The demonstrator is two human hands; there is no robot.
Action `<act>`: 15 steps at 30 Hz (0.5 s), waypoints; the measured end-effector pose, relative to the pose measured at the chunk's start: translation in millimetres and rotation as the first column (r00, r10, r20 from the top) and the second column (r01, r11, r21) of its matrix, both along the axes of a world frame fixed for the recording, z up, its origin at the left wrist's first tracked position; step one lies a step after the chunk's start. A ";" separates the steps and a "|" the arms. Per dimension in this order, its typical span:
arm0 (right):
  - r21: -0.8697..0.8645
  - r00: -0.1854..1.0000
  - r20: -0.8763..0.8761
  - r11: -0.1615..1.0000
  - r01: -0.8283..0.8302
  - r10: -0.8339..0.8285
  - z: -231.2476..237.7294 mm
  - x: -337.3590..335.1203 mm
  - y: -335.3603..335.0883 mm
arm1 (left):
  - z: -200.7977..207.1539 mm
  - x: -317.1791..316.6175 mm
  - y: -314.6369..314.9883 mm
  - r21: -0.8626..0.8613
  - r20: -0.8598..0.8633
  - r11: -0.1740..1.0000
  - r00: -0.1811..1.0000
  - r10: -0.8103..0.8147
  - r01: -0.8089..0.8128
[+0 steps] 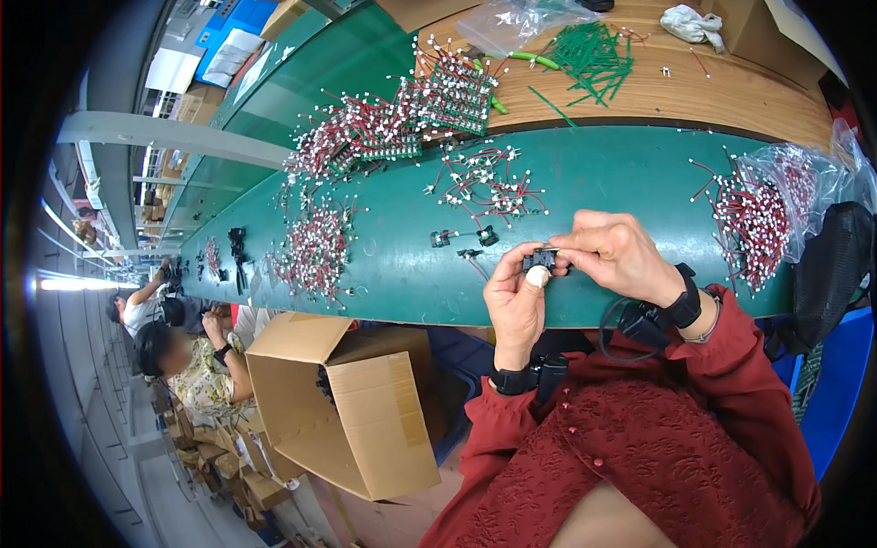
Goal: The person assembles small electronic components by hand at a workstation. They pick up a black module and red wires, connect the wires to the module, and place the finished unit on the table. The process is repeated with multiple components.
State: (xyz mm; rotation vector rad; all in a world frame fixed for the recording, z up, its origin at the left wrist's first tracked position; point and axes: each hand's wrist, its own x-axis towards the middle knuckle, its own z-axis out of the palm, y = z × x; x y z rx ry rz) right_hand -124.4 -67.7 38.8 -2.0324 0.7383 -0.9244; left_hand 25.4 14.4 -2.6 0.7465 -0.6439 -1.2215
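Black component (pixel 541 260) in left hand (pixel 513 301), right hand (pixel 623 256) against it, plain carton (pixel 388 425)

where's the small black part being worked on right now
In the head view, the small black part is right of centre, in the left hand, with the right hand close against it, over the green work surface.

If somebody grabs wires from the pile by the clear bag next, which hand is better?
Probably the right hand: it's nearer that wire pile, while the left hand holds the small black part.
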 end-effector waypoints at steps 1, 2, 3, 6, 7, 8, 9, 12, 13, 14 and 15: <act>0.025 1.000 0.023 1.000 -0.006 0.005 -0.1 0.1 -0.7 | -0.1 0.3 -0.2 -0.005 0.003 1.000 1.000 -0.004 0.004; 0.057 0.999 0.033 0.998 -0.023 0.021 -0.3 0.0 -1.3 | -0.3 0.5 0.1 -0.010 0.005 1.000 1.000 -0.007 0.007; 0.089 0.998 0.044 0.995 -0.041 0.038 -0.4 -0.1 -2.4 | -0.5 0.5 -0.1 -0.012 0.009 1.000 1.000 -0.004 0.004; 0.156 0.995 0.066 0.984 -0.087 0.077 -1.0 -0.9 -5.5 | -0.6 0.6 -0.5 -0.015 0.021 1.000 1.000 0.002 -0.002; 0.172 0.994 0.070 0.980 -0.101 0.090 -1.2 -1.2 -6.4 | -0.5 0.7 -0.5 -0.016 0.023 1.000 1.000 0.002 -0.002; 0.181 0.993 0.074 0.978 -0.103 0.091 -1.5 -1.4 -6.6 | -0.5 0.6 -0.4 -0.016 0.026 1.000 1.000 0.002 -0.002; 0.190 0.993 0.078 0.976 -0.107 0.093 -1.8 -1.4 -7.0 | -0.5 0.5 -0.6 -0.019 0.029 1.000 1.000 0.000 0.001; 0.248 0.992 0.091 0.962 -0.112 0.092 -3.4 -0.9 -7.4 | -0.3 1.3 -0.3 -0.021 0.047 1.000 0.999 -0.003 0.004; 0.273 0.991 0.096 0.955 -0.112 0.089 -4.2 -0.9 -7.6 | -0.3 1.6 -0.1 -0.016 0.057 1.000 0.998 -0.004 0.005; 0.298 0.989 0.099 0.945 -0.133 0.108 -5.0 -1.3 -8.6 | -0.3 1.7 -0.1 -0.004 0.063 1.000 0.998 -0.003 0.003; 0.320 0.986 0.104 0.935 -0.154 0.126 -5.8 -2.1 -10.1 | -0.3 1.6 -0.4 -0.013 0.081 1.000 0.997 -0.011 0.012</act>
